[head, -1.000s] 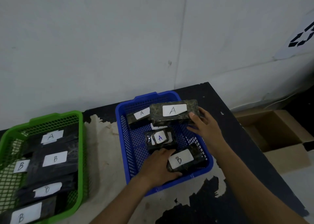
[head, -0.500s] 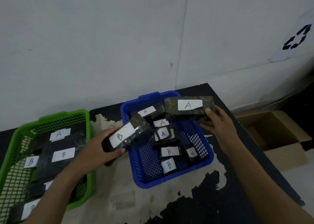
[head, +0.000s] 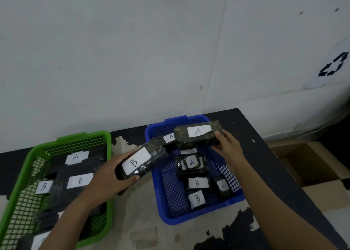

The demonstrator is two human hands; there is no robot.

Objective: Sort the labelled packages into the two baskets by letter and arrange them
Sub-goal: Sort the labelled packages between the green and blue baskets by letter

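Labelled packages (head: 197,183) lie mixed in both baskets, so I judge the sorting to be about midway. The green basket (head: 83,138), left of the left-hand fingers, holds mostly B labels, plus a stray A package (head: 75,157) at its far end. The blue basket (head: 189,220), below and between the two sets of fingers, holds both letters.

The right hand (head: 229,147) grips the right end of the large A package (head: 197,134), thumb on its near face. The other fingers wrap underneath, mostly hidden. That package hangs over the blue basket's far end. The left hand (head: 108,179) clasps the B package (head: 140,162) round its near end, thumb along the lower edge and fingers curled over the far side. It is lifted over the gap between the baskets.

The step in hand looks like carrying B across to green. Next it must clear the green basket's right wall, just left of the fingers, and be laid flat with the label up. Space there is tight, since dark packages already cover much of the floor. The large A package needs a place in blue, where two small B packages below the right fingers still wait to leave.

The worn table (head: 144,234) carries both baskets. An open cardboard box (head: 312,175) stands well right of the right fingers, clear of the work. The left forearm covers the green basket's near part, so what lies there is probably more packages, though I cannot tell.
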